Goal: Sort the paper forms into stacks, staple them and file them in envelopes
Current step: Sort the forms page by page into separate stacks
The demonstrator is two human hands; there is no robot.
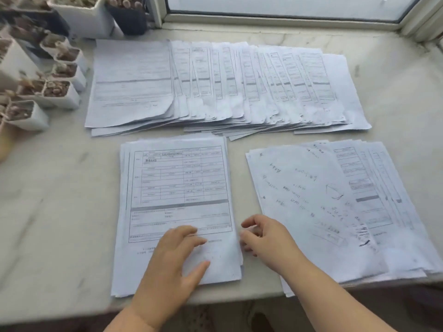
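Paper forms [177, 200], white, printed grids, stacked

**Setting: Domestic Window Ledge Used as Desk**

A marble sill [395, 75] ran below a window frame [282, 19]. Left of the frame stood small plant pots [61, 91]. Printed forms [215, 85] covered the sill beneath it.

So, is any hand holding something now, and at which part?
The right hand pinches the near stack at its lower right edge; the left hand only presses flat on it.
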